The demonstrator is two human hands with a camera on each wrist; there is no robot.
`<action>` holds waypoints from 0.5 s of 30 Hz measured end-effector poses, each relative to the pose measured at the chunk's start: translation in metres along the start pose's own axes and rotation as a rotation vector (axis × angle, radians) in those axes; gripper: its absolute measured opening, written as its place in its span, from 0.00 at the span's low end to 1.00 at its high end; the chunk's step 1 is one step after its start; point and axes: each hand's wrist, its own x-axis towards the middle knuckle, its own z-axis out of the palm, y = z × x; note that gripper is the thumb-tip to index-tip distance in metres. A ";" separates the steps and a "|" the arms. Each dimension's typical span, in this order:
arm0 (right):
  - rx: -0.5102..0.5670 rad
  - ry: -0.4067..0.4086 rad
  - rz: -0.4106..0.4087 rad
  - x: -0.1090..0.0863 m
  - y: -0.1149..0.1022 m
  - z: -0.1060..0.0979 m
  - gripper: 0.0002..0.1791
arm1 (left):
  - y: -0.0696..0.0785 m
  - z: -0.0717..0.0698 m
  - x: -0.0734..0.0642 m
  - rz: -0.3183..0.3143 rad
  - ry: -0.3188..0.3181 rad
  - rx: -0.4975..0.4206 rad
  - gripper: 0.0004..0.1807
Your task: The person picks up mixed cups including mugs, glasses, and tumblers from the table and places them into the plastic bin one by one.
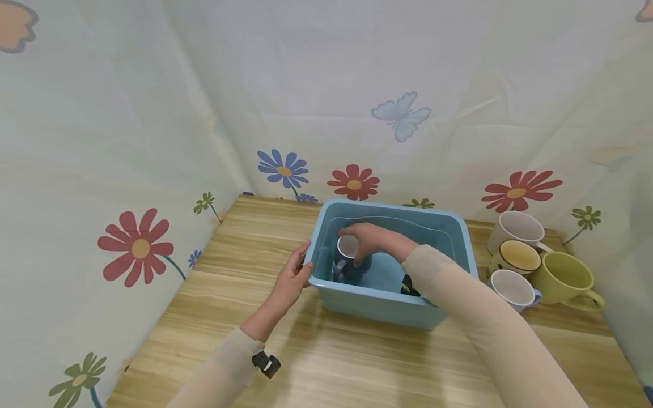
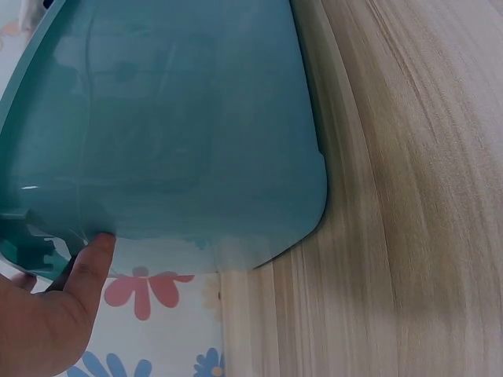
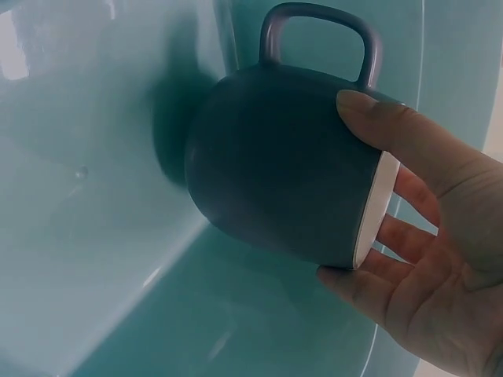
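My right hand (image 1: 371, 238) reaches into a blue plastic bin (image 1: 377, 309) and grips a dark blue mug (image 1: 343, 263) by its rim. In the right wrist view, the thumb presses the outside of the mug (image 3: 275, 165) near its handle, and the other fingers curl round the pale rim. The mug is close to the bin's floor at the left end; whether it touches cannot be told. My left hand (image 1: 291, 280) holds the bin's left rim near the front corner, its thumb (image 2: 93, 271) against the outer wall in the left wrist view.
To the bin's right stand a white mug (image 1: 515, 229), a yellow-lined mug (image 1: 519, 256), a green mug (image 1: 561, 277) and a white mug with a blue handle (image 1: 512, 288). A dark object (image 1: 408, 285) in the bin is partly hidden by the right sleeve. Wooden tabletop (image 1: 245, 249); flowered curtain behind.
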 end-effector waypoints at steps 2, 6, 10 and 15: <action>-0.001 -0.001 0.004 0.001 0.000 0.001 0.47 | 0.000 0.000 0.000 0.000 0.000 -0.005 0.31; -0.008 0.004 0.003 0.004 0.002 0.003 0.47 | 0.000 0.000 0.000 0.008 -0.001 -0.006 0.30; -0.011 0.000 0.012 0.007 0.002 0.006 0.47 | -0.001 0.001 0.000 0.011 -0.002 -0.006 0.30; -0.026 0.000 0.011 0.012 0.002 0.009 0.47 | -0.002 0.001 0.000 0.010 0.010 0.007 0.30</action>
